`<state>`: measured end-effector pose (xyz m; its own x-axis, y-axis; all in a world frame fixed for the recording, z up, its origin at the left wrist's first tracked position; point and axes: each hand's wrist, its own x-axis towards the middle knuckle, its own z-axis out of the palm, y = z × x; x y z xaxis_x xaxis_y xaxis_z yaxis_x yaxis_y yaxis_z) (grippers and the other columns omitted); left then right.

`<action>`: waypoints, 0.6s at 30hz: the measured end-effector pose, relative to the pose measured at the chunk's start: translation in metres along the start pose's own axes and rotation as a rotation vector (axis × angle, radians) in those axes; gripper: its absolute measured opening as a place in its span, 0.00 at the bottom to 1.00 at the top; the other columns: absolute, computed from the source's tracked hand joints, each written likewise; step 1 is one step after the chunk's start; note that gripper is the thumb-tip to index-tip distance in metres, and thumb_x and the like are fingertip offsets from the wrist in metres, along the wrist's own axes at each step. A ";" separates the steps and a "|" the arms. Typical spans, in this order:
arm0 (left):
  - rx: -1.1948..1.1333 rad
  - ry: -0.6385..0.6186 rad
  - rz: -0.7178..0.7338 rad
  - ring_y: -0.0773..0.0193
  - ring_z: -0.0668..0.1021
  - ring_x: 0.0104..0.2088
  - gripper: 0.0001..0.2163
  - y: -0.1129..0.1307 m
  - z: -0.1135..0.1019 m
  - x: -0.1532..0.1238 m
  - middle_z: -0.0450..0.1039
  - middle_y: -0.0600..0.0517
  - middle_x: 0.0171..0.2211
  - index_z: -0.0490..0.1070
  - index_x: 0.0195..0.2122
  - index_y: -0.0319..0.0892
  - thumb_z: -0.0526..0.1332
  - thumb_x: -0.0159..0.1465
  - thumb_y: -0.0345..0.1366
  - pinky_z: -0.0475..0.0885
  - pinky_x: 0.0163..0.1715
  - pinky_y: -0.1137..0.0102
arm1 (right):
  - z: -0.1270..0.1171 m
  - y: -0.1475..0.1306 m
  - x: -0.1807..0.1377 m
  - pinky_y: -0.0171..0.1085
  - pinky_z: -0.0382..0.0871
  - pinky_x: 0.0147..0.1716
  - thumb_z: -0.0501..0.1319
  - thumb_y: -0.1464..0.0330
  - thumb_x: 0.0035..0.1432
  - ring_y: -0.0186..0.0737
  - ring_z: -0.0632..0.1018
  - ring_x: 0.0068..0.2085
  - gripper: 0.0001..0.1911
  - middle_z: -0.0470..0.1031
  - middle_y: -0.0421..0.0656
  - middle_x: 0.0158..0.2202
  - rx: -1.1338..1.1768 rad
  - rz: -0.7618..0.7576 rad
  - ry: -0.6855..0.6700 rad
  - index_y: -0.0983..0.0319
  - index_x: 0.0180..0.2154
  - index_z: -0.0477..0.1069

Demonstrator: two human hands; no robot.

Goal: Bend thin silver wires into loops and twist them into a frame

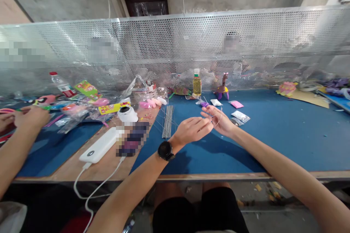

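Observation:
Over the blue mat, my left hand [193, 130], with a dark watch at its wrist, is closed in a pinch on a thin wire. My right hand [222, 121] faces it almost touching, thumb and forefinger gripping the same thin wire [220, 117], which bends in a loop beside the palm. A small purple clay lump [204, 104] shows just past my right fingertips; whether it is on the wire I cannot tell. A bundle of straight grey wires [167, 122] lies left of my left hand. Small white [216, 102] and pink packets [236, 104] lie beyond my right hand.
A bottle of yellow liquid [197, 83] and a clay animal figure [224, 89] stand by the perforated metal screen [164, 43]. At left are a white power bank [98, 145], a phone [133, 139] and a co-worker's hands [30, 118]. A pink-yellow clay figure [286, 88] sits far right.

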<state>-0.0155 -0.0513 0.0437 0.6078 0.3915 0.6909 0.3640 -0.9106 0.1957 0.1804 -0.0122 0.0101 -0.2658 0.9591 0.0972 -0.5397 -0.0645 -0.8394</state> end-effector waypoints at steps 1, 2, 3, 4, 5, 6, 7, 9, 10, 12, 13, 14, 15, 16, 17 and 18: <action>0.015 -0.010 0.010 0.61 0.83 0.44 0.09 0.001 0.000 0.000 0.82 0.47 0.44 0.77 0.40 0.48 0.56 0.71 0.34 0.77 0.50 0.66 | 0.000 0.000 0.000 0.37 0.77 0.45 0.73 0.60 0.56 0.41 0.81 0.52 0.14 0.82 0.40 0.50 0.000 -0.005 -0.004 0.55 0.42 0.77; 0.026 -0.014 0.017 0.61 0.83 0.44 0.10 0.002 0.000 0.001 0.82 0.47 0.44 0.77 0.40 0.48 0.56 0.71 0.34 0.77 0.50 0.66 | -0.001 0.001 0.000 0.37 0.77 0.46 0.73 0.60 0.56 0.41 0.81 0.52 0.14 0.82 0.41 0.50 -0.002 -0.008 -0.006 0.55 0.42 0.77; 0.031 -0.017 0.021 0.61 0.83 0.44 0.10 0.002 0.000 0.001 0.82 0.47 0.43 0.77 0.40 0.48 0.56 0.71 0.34 0.77 0.50 0.65 | -0.001 0.001 0.000 0.37 0.77 0.46 0.73 0.60 0.56 0.41 0.81 0.52 0.14 0.82 0.41 0.50 -0.007 -0.010 -0.007 0.55 0.42 0.77; 0.032 -0.018 0.024 0.61 0.83 0.43 0.09 0.003 0.000 0.001 0.82 0.47 0.43 0.77 0.40 0.48 0.56 0.71 0.34 0.77 0.49 0.65 | -0.001 0.001 0.000 0.37 0.77 0.46 0.73 0.60 0.56 0.42 0.81 0.52 0.13 0.82 0.41 0.50 -0.016 -0.010 -0.006 0.55 0.42 0.77; 0.033 -0.018 0.026 0.61 0.83 0.43 0.09 0.003 0.000 0.002 0.82 0.47 0.43 0.77 0.40 0.48 0.56 0.71 0.34 0.77 0.49 0.65 | -0.001 0.001 0.000 0.38 0.77 0.47 0.73 0.60 0.56 0.42 0.81 0.52 0.13 0.82 0.41 0.50 -0.026 -0.009 -0.003 0.55 0.42 0.77; 0.033 -0.019 0.029 0.61 0.83 0.43 0.09 0.003 0.000 0.002 0.82 0.47 0.43 0.77 0.40 0.48 0.56 0.71 0.34 0.78 0.49 0.66 | -0.001 0.001 0.000 0.38 0.77 0.47 0.73 0.60 0.56 0.42 0.81 0.52 0.13 0.82 0.41 0.51 -0.036 -0.009 -0.001 0.55 0.42 0.77; 0.032 -0.022 0.030 0.61 0.83 0.43 0.09 0.002 0.000 0.002 0.82 0.47 0.43 0.77 0.40 0.47 0.56 0.71 0.34 0.77 0.49 0.66 | -0.001 0.001 0.000 0.38 0.77 0.47 0.73 0.59 0.56 0.42 0.81 0.52 0.13 0.82 0.42 0.51 -0.042 -0.009 0.000 0.55 0.42 0.77; 0.030 -0.037 0.032 0.61 0.82 0.43 0.10 0.002 0.000 0.002 0.82 0.47 0.43 0.77 0.40 0.47 0.55 0.71 0.34 0.77 0.49 0.65 | -0.001 0.001 0.000 0.38 0.77 0.47 0.73 0.59 0.56 0.43 0.81 0.52 0.14 0.82 0.42 0.51 -0.050 -0.012 -0.003 0.55 0.42 0.77; 0.030 -0.043 0.033 0.61 0.82 0.43 0.10 0.002 0.000 0.002 0.82 0.47 0.43 0.77 0.40 0.47 0.55 0.72 0.34 0.77 0.49 0.65 | -0.002 0.002 0.000 0.38 0.77 0.46 0.73 0.59 0.56 0.43 0.82 0.52 0.14 0.82 0.42 0.51 -0.052 -0.013 -0.004 0.55 0.42 0.77; 0.021 -0.043 0.033 0.61 0.82 0.43 0.10 0.002 0.001 0.002 0.81 0.47 0.42 0.76 0.40 0.47 0.54 0.72 0.34 0.77 0.49 0.65 | -0.002 0.002 0.000 0.37 0.78 0.45 0.73 0.59 0.55 0.42 0.82 0.51 0.14 0.82 0.41 0.51 -0.055 -0.014 -0.006 0.55 0.42 0.77; 0.014 -0.040 0.031 0.61 0.82 0.43 0.10 0.002 0.001 0.002 0.81 0.47 0.42 0.76 0.39 0.48 0.55 0.72 0.34 0.77 0.49 0.65 | -0.002 0.001 0.000 0.37 0.78 0.45 0.73 0.59 0.55 0.42 0.82 0.51 0.14 0.82 0.41 0.50 -0.054 -0.015 -0.006 0.55 0.42 0.77; 0.010 -0.041 0.030 0.60 0.82 0.43 0.10 0.002 0.001 0.002 0.81 0.47 0.42 0.76 0.39 0.48 0.55 0.72 0.34 0.77 0.49 0.64 | -0.002 0.001 0.000 0.37 0.78 0.44 0.73 0.59 0.55 0.42 0.82 0.50 0.14 0.82 0.41 0.50 -0.052 -0.015 -0.005 0.55 0.42 0.77; 0.014 -0.047 0.030 0.60 0.82 0.43 0.10 0.002 0.001 0.002 0.81 0.46 0.42 0.76 0.40 0.48 0.55 0.72 0.34 0.77 0.49 0.64 | -0.001 0.001 0.000 0.36 0.78 0.44 0.73 0.59 0.55 0.41 0.82 0.49 0.14 0.82 0.41 0.50 -0.052 -0.014 -0.003 0.55 0.42 0.77; 0.029 -0.062 0.032 0.60 0.82 0.43 0.10 0.002 0.002 0.002 0.81 0.46 0.42 0.76 0.40 0.48 0.54 0.72 0.35 0.78 0.49 0.63 | 0.000 0.000 0.000 0.36 0.78 0.44 0.73 0.59 0.55 0.41 0.83 0.49 0.14 0.82 0.41 0.49 -0.053 -0.010 0.002 0.55 0.42 0.77; 0.053 -0.082 0.037 0.60 0.82 0.44 0.11 0.002 0.002 0.001 0.81 0.46 0.42 0.76 0.41 0.48 0.54 0.72 0.35 0.78 0.49 0.63 | 0.001 0.000 -0.001 0.36 0.78 0.43 0.73 0.59 0.56 0.41 0.83 0.49 0.14 0.82 0.42 0.49 -0.056 -0.006 0.010 0.55 0.42 0.77; 0.083 -0.105 0.043 0.59 0.82 0.44 0.11 0.001 0.002 0.001 0.81 0.46 0.42 0.76 0.42 0.47 0.53 0.72 0.35 0.78 0.49 0.63 | 0.002 -0.001 -0.001 0.36 0.78 0.43 0.73 0.59 0.56 0.41 0.83 0.48 0.14 0.82 0.42 0.49 -0.059 -0.002 0.017 0.55 0.42 0.77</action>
<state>-0.0127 -0.0518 0.0433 0.6930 0.3683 0.6197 0.3907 -0.9143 0.1064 0.1799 -0.0139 0.0116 -0.2507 0.9639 0.0898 -0.4917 -0.0469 -0.8695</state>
